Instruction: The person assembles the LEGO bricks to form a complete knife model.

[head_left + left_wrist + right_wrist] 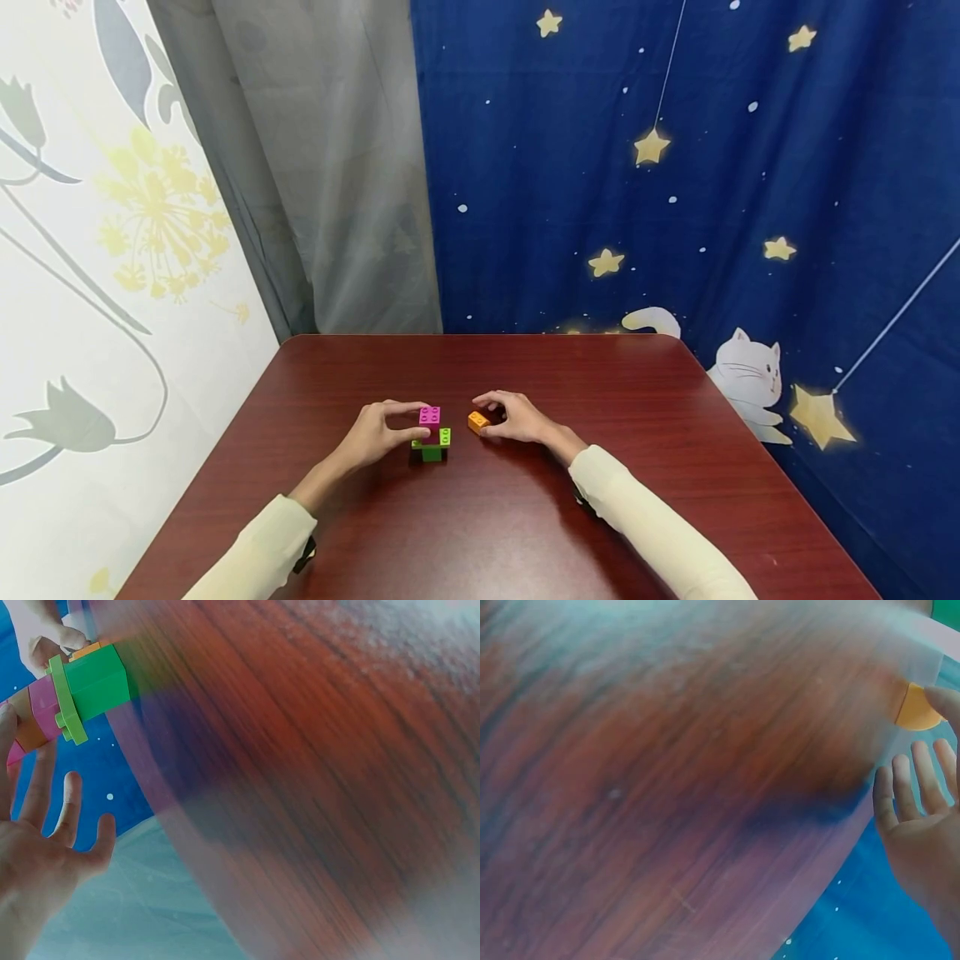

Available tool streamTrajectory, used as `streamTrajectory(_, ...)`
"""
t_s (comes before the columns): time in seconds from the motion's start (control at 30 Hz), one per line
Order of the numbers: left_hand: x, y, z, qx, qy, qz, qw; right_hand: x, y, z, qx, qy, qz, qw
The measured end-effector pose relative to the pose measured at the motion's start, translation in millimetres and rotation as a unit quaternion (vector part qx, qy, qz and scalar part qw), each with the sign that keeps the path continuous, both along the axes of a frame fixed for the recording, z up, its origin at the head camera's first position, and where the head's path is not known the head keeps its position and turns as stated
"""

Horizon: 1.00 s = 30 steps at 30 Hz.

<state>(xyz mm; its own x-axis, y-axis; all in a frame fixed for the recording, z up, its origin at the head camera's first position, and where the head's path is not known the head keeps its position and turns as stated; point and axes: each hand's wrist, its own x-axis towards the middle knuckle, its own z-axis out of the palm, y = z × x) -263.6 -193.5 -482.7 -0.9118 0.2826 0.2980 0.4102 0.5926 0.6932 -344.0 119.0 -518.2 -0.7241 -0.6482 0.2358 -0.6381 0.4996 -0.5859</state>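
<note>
A small stack of toy building bricks stands on the table left of centre. Its base is a green brick (pixel 97 682) under a lime plate (pixel 445 437); a pink brick (pixel 45 706), an orange-brown brick (pixel 28 729) and a top pink brick (pixel 430 413) sit above. My left hand (pixel 371 433) pinches the upper part between thumb and index finger, its other fingers spread. Just right of the stack is an orange brick (pixel 477 422). My right hand (pixel 519 418) is around it, thumb (pixel 945 705) against the brick and the visible fingers apart from it.
The dark red wooden table (pixel 480 533) reaches to a rounded far edge. Behind it hang a blue starry curtain (pixel 540 208) and a grey curtain (pixel 352 208). A flower-patterned white panel (pixel 112 292) runs along the left side.
</note>
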Motion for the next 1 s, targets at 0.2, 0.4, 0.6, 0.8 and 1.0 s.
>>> streamTrajectory(0.2, -0.8, 4.1, 0.3, 0.0, 0.0, 0.0, 1.0, -0.1, -0.8, -1.0, 0.017, -0.019, 0.005, 0.9997)
streamTrajectory(0.4, -4.1, 7.4, -0.6, 0.001, 0.005, -0.006, 1.0, 1.0, 1.0, -1.3, -0.007, -0.027, 0.001, 0.9996)
streamTrajectory(0.6, -6.6, 8.5, -0.1, -0.005, 0.009, -0.007, 0.9999, 1.7, 5.9, 3.2, -0.04, -0.036, -0.001, 0.9985)
streamTrajectory(0.8, -8.3, 9.9, 0.0, 0.0, 0.006, -0.01, 0.9999, 0.1, 12.1, 6.7, -0.056, -0.033, -0.013, 0.9978)
streamTrajectory(1.0, -10.1, 11.3, -0.6, -0.005, 0.002, -0.004, 1.0, -0.9, 15.5, 14.3, -0.071, -0.02, -0.016, 0.9972)
